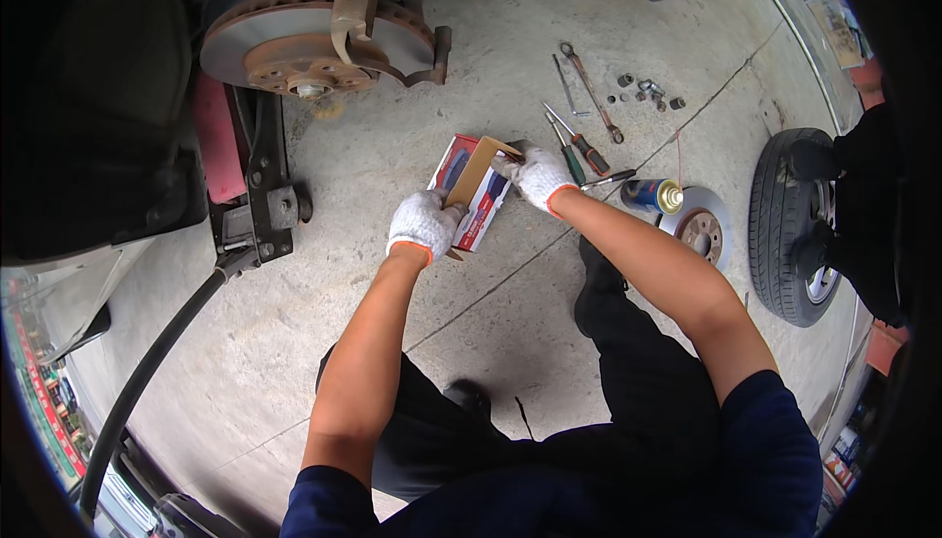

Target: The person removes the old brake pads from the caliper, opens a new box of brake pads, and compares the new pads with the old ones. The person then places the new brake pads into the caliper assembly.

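A cardboard box (pixel 485 206), printed red, white and blue, is tilted between my hands above the concrete floor. Its brown inner flap (pixel 474 171) stands open. My left hand (pixel 425 221), in a white knit glove with an orange cuff, is closed on the box's near left side. At the far right end, my right hand (pixel 542 177), gloved the same way, has its fingers curled at the box's opening. Something dark shows by those fingertips, too small to make out. The inside of the box is mostly hidden.
A brake disc with caliper bracket (pixel 314 42) hangs at upper left, above a jack (pixel 257 180). Right of my hands lie screwdrivers (pixel 589 153), a ratchet wrench (pixel 592 91), sockets (pixel 650 89), a spray can (pixel 652 195), another brake disc (pixel 714 212). A person stands behind a wheel (pixel 777 243).
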`<state>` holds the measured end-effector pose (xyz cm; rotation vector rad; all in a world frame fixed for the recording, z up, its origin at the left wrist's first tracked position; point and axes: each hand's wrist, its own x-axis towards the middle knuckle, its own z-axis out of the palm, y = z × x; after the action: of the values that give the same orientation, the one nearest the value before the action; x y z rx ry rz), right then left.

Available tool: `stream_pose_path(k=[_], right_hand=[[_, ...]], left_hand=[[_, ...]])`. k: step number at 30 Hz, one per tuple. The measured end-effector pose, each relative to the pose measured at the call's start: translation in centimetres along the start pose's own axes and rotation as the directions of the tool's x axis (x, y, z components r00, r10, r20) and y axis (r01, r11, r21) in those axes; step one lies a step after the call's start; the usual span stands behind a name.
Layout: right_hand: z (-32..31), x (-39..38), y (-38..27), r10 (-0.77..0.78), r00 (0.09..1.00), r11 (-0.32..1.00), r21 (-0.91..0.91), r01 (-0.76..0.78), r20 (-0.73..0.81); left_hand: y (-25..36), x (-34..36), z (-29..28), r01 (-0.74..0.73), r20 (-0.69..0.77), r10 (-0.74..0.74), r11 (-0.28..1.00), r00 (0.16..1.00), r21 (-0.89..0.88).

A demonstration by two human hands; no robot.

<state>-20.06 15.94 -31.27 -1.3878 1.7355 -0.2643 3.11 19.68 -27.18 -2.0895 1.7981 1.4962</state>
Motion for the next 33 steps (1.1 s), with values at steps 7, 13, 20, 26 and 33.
stream_pose_path(k=[7,13,20,26,33], right_hand=[[0.2,-0.2,0.0,0.136,0.991,0.99,-0.025,-0.136,0.011],[0.0,-0.2,2.4,0.144,0.983,0.902,0.392,-0.179,0.118],[0.3,0.2,2.3,0.29,0.953,0.92,0.249,-0.303,0.087],[-0.2,0.1,2.0,0.333,0.935,0.912,0.213,-0.352,0.12],[0.6,-1.6,2.6,0.2,0.969,0.938,0.259,-0.232,0.144]], left_hand=[[1.9,-1.6,0.2,-0.096,-0.042,0.104,0.982,0.994,0.162],[3.4,-1.7,0.5,-0.107,0.007,0.108,0.971,0.994,0.215],[2.4,-0.9,2.0,-0.111,-0.064,0.111,0.994,0.992,0.011],[2.6,-0.6,2.7,-0.062,-0.075,0.042,0.954,0.996,-0.293],[2.9,-0.8,2.8,-0.022,-0.059,-0.004,0.902,0.998,-0.431]])
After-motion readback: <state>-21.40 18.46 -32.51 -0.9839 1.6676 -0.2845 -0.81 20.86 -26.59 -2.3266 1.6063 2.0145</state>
